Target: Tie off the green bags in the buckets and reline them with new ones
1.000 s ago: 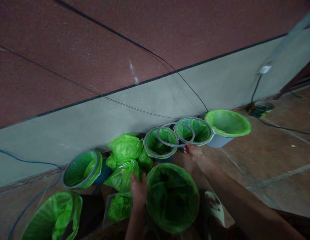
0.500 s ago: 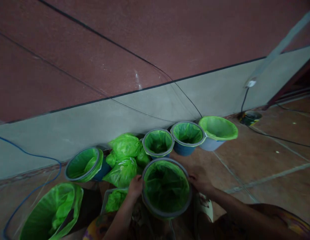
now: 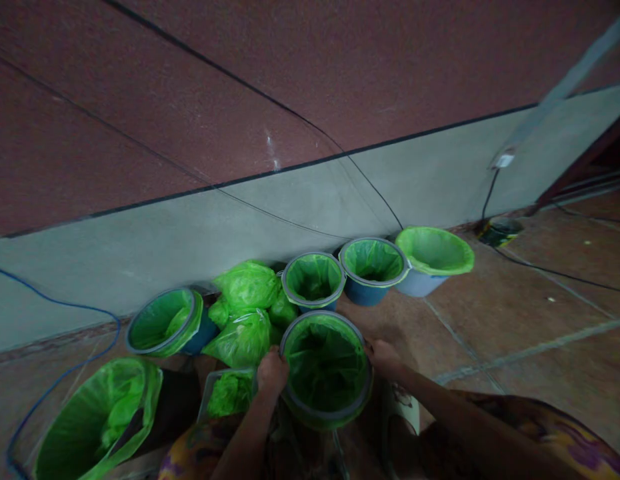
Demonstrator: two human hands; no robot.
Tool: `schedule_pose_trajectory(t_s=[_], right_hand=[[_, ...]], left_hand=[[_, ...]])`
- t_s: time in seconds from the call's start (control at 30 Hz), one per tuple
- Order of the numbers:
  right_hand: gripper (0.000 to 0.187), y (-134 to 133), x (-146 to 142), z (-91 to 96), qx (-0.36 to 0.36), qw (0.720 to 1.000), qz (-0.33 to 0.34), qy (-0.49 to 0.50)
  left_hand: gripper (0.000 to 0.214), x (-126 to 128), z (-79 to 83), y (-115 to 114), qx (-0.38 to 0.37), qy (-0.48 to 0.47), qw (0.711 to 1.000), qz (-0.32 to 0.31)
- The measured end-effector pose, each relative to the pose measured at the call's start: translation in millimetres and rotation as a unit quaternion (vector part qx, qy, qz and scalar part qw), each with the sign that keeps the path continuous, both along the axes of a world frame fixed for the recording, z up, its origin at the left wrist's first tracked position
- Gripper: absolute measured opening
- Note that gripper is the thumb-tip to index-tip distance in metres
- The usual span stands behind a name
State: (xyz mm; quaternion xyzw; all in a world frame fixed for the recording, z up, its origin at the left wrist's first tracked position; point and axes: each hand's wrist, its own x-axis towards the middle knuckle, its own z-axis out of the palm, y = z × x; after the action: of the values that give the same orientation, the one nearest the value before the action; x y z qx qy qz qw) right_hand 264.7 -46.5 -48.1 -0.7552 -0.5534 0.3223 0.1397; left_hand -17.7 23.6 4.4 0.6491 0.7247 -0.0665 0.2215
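Observation:
In front of me stands a bucket (image 3: 324,415) with a grey rim and a green plastic bag lining (image 3: 335,377) its inside. My left hand (image 3: 273,371) is closed on the left side of the rim. On the opposite side, my right hand (image 3: 384,358) grips the rim and bag edge, its fingertips partly hidden. The inside of the bucket is dark. Just behind it sits a second lined bucket (image 3: 314,279), with a blue lined bucket (image 3: 370,292) to the right of that one.
A pale lined bucket (image 3: 423,285) stands by the wall. Tied green bags (image 3: 245,287) lie left of the buckets, near a tilted blue bucket (image 3: 206,333). A clear tub (image 3: 206,393) and a large lined bin (image 3: 177,400) are nearer. A blue cable (image 3: 65,387) runs along the floor.
The view has shifted slightly. The held bucket and my right hand appear a little further left and higher; both hands keep their hold on the rim.

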Motion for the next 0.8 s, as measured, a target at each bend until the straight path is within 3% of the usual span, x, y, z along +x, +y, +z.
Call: schedule_pose_trajectory(t_s=[0.27, 0.53, 0.8], right_hand=[[0.041, -2.1, -1.4, -3.1, -0.071, 0.992, 0.053, -0.089], [0.038, 0.5, -5.5, -15.0, -0.071, 0.988, 0.068, -0.115], [0.037, -0.3, -6.3, -14.0, -0.062, 0.989, 0.07, -0.117]], left_hand=[[0.03, 3.2, 1.9, -6.5, -0.009, 0.064, 0.997, -0.04], [0.031, 1.0, -1.3, -7.2, -0.027, 0.079, 0.995, -0.051], [0.032, -1.1, -8.2, -5.3, -0.044, 0.062, 0.996, -0.051]])
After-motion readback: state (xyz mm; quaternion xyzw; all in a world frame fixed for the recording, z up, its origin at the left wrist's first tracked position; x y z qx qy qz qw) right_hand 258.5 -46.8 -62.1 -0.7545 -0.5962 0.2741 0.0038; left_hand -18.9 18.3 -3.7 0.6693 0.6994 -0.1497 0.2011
